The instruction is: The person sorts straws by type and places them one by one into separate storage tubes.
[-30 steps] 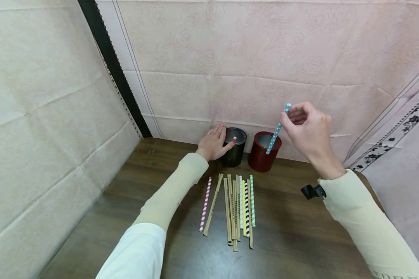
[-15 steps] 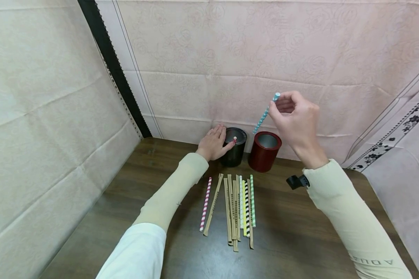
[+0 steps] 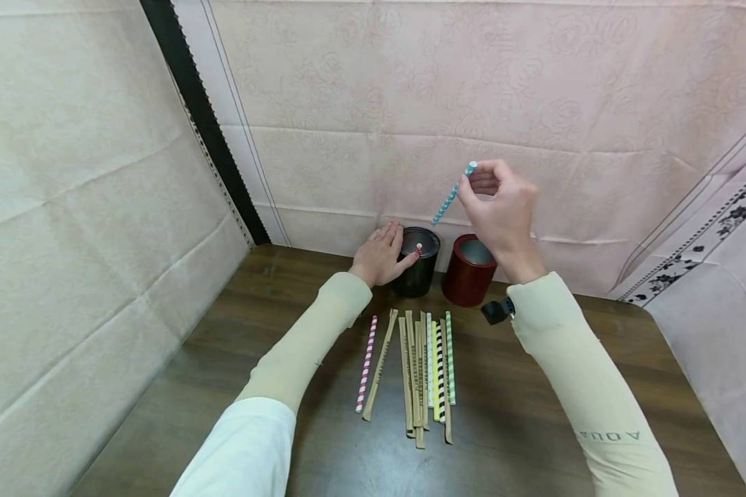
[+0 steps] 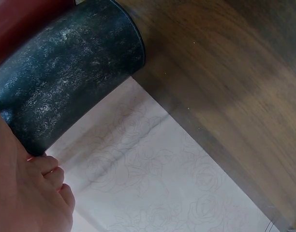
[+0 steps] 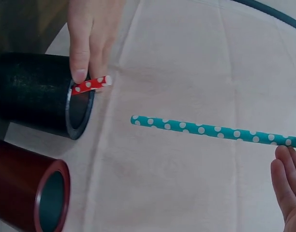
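Observation:
In the head view my right hand [image 3: 502,203] pinches a blue paper straw [image 3: 454,193] with white dots near its upper end. The straw tilts down to the left, its lower tip close above the black cup [image 3: 413,279]. My left hand [image 3: 380,255] rests at that cup's left rim, fingers straight and thumb spread over the near edge. Beside the thumb, a red dotted straw [image 5: 92,84] sticks out of the cup's mouth. The left wrist view has the cup's dark mottled side [image 4: 73,72] near the left fingers. Right of it stands a dark red cup [image 3: 468,279].
Several straws lie on the wooden table [image 3: 510,393] in front of the cups: a pink striped straw [image 3: 366,366], brown paper-wrapped straws [image 3: 410,373], a black-and-white striped straw [image 3: 439,373] and a green one [image 3: 450,359]. A patterned cloth [image 3: 323,103] hangs close behind the cups.
My right hand has moved left with the blue straw, from over the red cup to close above the black cup. The left hand and the straws on the table have stayed put.

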The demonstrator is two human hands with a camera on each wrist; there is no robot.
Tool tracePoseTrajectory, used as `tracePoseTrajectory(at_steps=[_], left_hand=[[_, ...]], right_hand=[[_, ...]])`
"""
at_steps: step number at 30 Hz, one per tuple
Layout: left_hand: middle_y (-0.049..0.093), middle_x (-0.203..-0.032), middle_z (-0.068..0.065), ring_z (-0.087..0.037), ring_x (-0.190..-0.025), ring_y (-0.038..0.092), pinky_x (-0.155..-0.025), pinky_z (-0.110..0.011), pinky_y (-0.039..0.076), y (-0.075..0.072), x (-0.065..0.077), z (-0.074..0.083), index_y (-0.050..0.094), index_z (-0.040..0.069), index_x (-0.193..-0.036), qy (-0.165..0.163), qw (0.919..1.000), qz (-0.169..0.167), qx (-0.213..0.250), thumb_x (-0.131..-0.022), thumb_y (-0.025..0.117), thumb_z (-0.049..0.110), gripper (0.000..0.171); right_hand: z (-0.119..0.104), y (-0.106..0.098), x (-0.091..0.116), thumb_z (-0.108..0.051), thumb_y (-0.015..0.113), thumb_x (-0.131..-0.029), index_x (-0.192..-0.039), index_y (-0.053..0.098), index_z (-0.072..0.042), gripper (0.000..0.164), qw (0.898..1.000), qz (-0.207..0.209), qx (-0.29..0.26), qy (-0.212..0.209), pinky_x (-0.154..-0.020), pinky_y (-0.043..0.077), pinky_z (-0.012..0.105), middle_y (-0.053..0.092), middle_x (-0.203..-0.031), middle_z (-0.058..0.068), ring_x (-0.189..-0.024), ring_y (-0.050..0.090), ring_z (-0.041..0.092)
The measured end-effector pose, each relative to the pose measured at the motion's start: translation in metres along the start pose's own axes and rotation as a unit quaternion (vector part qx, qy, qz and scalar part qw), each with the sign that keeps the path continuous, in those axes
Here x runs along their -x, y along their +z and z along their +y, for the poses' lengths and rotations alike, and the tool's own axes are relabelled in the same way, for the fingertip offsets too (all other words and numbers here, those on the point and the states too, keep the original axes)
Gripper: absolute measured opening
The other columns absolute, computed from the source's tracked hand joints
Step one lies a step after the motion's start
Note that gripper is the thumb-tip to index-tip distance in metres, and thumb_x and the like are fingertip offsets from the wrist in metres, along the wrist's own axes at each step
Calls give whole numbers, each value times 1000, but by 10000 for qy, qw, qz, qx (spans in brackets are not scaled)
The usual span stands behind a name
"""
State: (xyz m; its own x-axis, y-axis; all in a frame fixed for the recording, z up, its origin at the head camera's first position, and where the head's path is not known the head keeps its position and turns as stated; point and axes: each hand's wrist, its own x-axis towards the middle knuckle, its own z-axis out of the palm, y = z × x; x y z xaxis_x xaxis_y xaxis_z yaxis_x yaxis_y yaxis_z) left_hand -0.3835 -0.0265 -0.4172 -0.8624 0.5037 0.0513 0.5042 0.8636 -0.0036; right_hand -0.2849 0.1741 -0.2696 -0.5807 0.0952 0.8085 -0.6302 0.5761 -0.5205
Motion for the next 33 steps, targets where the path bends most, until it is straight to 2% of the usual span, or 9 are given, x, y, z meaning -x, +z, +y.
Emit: tracePoseTrajectory(at_steps=[4,8,12,18,24,28,33], left_hand=[[10,-179,-14,-25,-168,8,-137,-38,12,0,0,1,10,2,-170,-11,10000,-11,-33,-109,16,68,90],[10,-179,-13,-25,-168,8,-136,-38,12,-1,0,1,10,3,-170,-28,10000,-4,-20,-109,16,69,90],[10,-179,-14,-25,-168,8,-136,-39,13,-1,-1,2,11,2,-170,-9,10000,10,-37,-109,15,70,91],[11,-179,-14,-27,-168,9,-136,-40,14,-1,-1,4,11,2,-169,19,10000,28,-36,-108,14,70,92],[13,-179,-15,-27,-167,11,-136,-39,14,-3,0,4,13,1,-169,3,10000,90,30,-109,17,69,91],[13,-179,-15,-27,-167,11,-136,-39,14,-4,2,3,12,1,-169,-34,9999,78,86,-109,16,70,91],[11,-179,-16,-27,-167,10,-136,-39,13,-2,1,1,10,1,-169,-31,10000,21,-14,-109,15,69,91]], right_hand=[[12,11,2,-9,70,-96,-107,74,6,19,9999,-48,-31,102,-81,59,14,80,-96,16,-83,76,20],[21,20,6,-8,71,-96,-109,73,7,20,9999,-123,-29,104,-83,64,27,80,-98,18,-86,78,28],[29,29,10,-9,71,-96,-108,73,7,20,9997,-199,7,120,-83,65,39,80,-98,20,-86,79,31],[40,41,19,-12,71,-97,-109,73,4,20,9988,-308,271,257,-82,66,41,81,-98,19,-86,80,30],[44,50,24,-15,73,-98,-112,74,4,24,9971,-578,220,453,-86,65,43,80,-103,20,-93,80,32],[43,49,24,-21,75,-98,-117,74,3,31,9947,-822,127,601,-92,64,43,79,-109,21,-101,79,32],[40,38,23,-19,76,-97,-117,74,6,31,9940,-949,217,493,-92,64,45,79,-109,24,-100,79,36]])
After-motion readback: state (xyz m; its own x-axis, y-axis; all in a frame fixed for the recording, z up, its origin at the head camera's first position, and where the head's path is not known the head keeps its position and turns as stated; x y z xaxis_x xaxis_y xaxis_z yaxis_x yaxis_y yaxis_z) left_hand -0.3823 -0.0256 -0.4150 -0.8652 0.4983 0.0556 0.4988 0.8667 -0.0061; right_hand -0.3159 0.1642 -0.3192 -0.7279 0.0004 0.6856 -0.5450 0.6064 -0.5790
